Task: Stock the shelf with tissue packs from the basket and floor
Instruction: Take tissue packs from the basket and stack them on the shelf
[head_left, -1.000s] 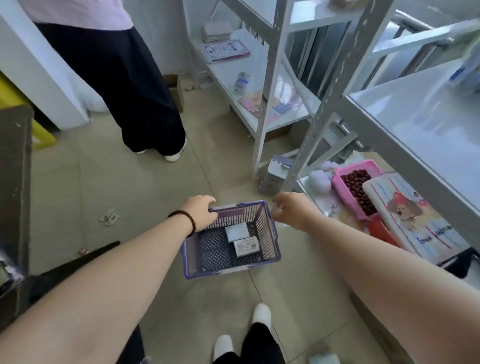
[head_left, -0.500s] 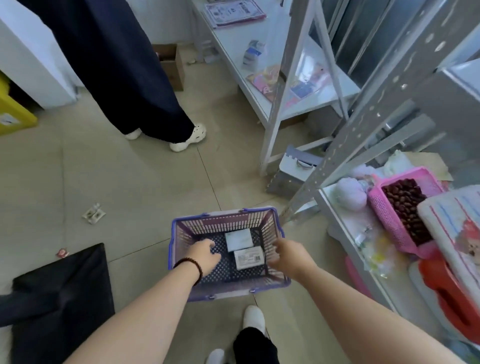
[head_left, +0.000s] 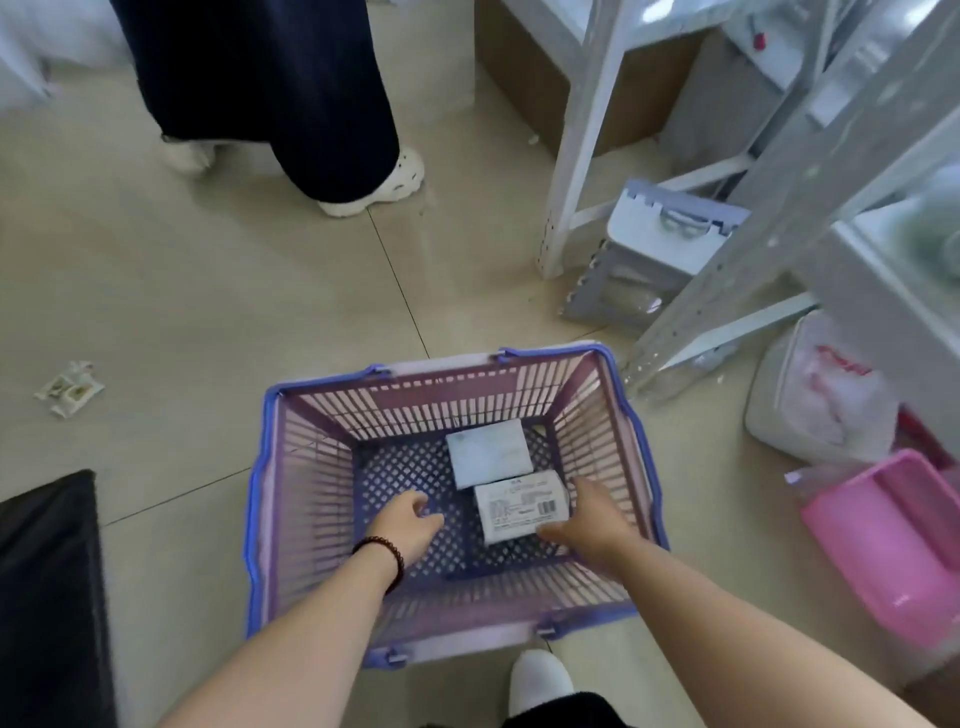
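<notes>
On beige tiled floor (head_left: 208, 291), basket (head_left: 262, 499) beside shelf frame (head_left: 582, 135).

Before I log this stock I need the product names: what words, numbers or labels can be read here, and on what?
None can be read outright.
Nearer tissue pack in the basket: printed label with a barcode, text too small and blurred.
Farther tissue pack: faint print, unreadable.
White plastic bag by the shelf: red lettering, too blurred.
Small wrappers on the floor: pictures or print, too small.
</notes>
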